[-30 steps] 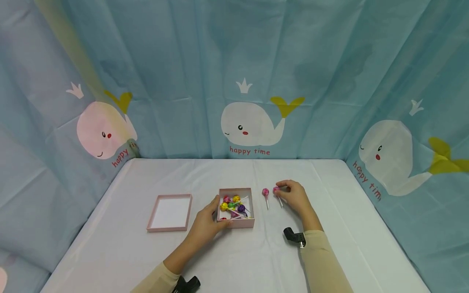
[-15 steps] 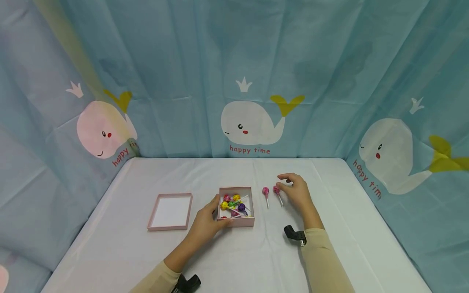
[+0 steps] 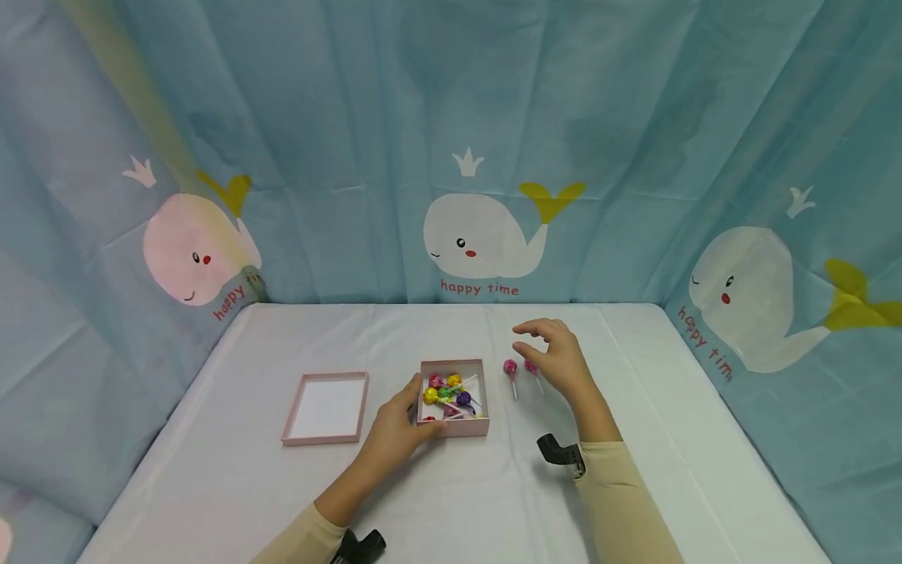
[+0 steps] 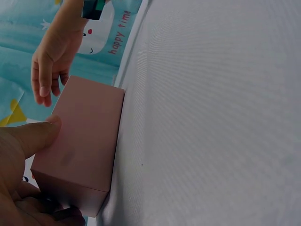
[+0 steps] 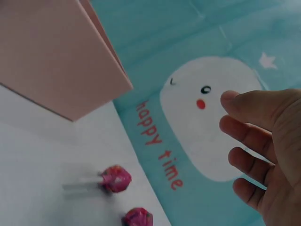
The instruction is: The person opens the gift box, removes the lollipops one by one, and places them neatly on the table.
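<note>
My left hand grips the left side of a small pink box, thumb against the near wall. In the left wrist view the thumb presses one face of the box while the other fingers curl round its end. Inside lie several lollipops in yellow, green, purple and pink wrappers. To the right of the box, two pink lollipops rest side by side on the table. My right hand hovers just over them, fingers bent and apart, holding nothing. In the right wrist view both pink lollipops show below the box.
A shallow pink lid with a white inside lies to the left of the box. White cloth covers the table. Blue curtains printed with whales stand at the back and sides.
My right hand has left the right-hand pink lollipop, rising and shifting left with its fingers apart. That lollipop stays on the table. My left hand and the box keep their place.
</note>
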The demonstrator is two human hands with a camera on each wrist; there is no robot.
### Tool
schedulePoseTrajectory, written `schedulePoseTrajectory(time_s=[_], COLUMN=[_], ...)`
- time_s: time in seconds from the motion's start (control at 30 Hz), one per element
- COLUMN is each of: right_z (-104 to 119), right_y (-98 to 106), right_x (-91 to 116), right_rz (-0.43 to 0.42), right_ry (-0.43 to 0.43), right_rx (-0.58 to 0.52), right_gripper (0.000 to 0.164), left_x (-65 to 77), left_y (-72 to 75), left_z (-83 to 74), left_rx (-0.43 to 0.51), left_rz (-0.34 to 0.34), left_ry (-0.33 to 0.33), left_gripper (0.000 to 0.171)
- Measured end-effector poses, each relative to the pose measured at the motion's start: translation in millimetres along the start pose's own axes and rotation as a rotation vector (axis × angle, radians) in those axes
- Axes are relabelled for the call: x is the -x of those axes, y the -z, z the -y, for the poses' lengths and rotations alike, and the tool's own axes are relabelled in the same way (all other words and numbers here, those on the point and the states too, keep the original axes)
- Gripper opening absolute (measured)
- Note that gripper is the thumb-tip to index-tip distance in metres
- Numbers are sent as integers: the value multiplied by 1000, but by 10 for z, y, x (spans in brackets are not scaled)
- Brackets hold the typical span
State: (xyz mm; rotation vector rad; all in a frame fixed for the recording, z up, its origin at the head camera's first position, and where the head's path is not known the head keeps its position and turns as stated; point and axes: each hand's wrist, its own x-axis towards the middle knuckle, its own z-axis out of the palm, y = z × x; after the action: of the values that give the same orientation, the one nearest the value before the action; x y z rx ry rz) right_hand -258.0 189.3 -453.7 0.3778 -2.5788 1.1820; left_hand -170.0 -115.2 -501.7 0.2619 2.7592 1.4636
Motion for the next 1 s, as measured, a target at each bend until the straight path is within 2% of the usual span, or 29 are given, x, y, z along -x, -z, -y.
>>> schedulePoseTrajectory(time_s=[0.43, 0.63, 0.77, 1.0], right_z=[308, 445, 500, 531], right_y=[-249, -367, -484, -725], right_x=[-86, -105, -105, -76], right_rz=[104, 192, 247, 301], right_ry=[128, 172, 211, 214], right_rx=[5, 15, 21, -13], right_gripper=[22, 23, 22, 23], left_x=[-6, -2, 4, 0], left_y=[-5, 1, 3, 8], left_z=[4, 26, 34, 40], left_rx=[-8, -22, -10, 12], left_rz=[-11, -13, -7, -2], left_ry=[-11, -40, -25, -40], left_gripper=[102, 102, 102, 102])
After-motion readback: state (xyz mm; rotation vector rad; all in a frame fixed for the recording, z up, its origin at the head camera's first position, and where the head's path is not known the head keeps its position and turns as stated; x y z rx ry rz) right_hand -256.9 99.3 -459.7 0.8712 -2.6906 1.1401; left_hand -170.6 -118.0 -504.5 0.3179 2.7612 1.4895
